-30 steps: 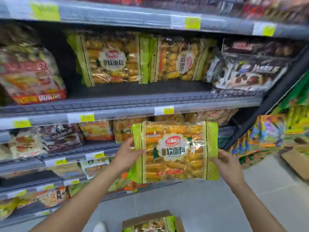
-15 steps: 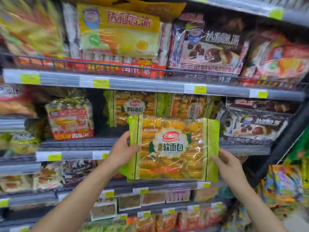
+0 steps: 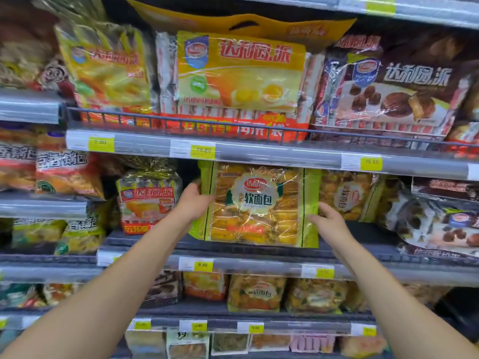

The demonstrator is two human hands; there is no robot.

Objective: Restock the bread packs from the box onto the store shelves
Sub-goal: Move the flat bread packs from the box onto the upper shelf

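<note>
A clear bread pack point(image 3: 256, 206) with green side bands and golden rolls stands upright on the middle shelf point(image 3: 363, 252). My left hand point(image 3: 193, 203) grips its left green edge. My right hand point(image 3: 328, 222) holds its lower right edge, fingers against the plastic. Another pack of the same bread point(image 3: 350, 195) stands just to its right, further back on the shelf. The box is out of view.
A red and yellow cake pack point(image 3: 149, 200) stands left of the bread pack. Dark chocolate pie packs point(image 3: 440, 226) lie at the right. Yellow and brown pie bags point(image 3: 241, 73) fill the shelf above behind a wire rail point(image 3: 181, 120). More bread packs point(image 3: 256, 294) sit on the shelf below.
Both hands have carried the bread pack up and forward from below the shelf into the middle shelf. The view has tilted upward, and the box on the floor has left the frame.
</note>
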